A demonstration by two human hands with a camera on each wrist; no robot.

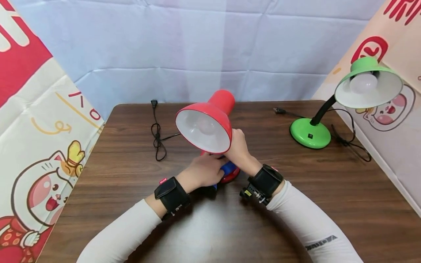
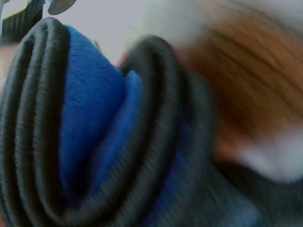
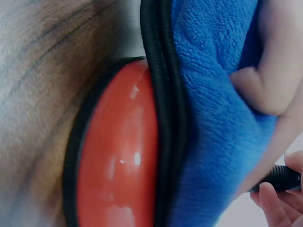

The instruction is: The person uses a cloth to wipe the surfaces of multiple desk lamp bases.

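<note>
A red desk lamp (image 1: 223, 104) stands mid-table, its wide shade tilted toward me and covering part of both hands. My left hand (image 1: 205, 171) holds a blue cloth (image 3: 213, 118) with black edging against the lamp's glossy round base (image 3: 118, 156). One bent fingertip presses into the cloth in the right wrist view. Behind the shade, my right hand (image 1: 239, 148) grips the lamp's black ribbed neck (image 3: 282, 177). Folds of the cloth's black edging (image 2: 156, 94) fill much of the blurred left wrist view.
At the right stands a green desk lamp (image 1: 310, 133), its cord (image 1: 353, 142) looped beside it. The red lamp's bundled black cord (image 1: 158, 138) lies to the left, its plug near the table's back edge. Printed fabric hangs along both sides.
</note>
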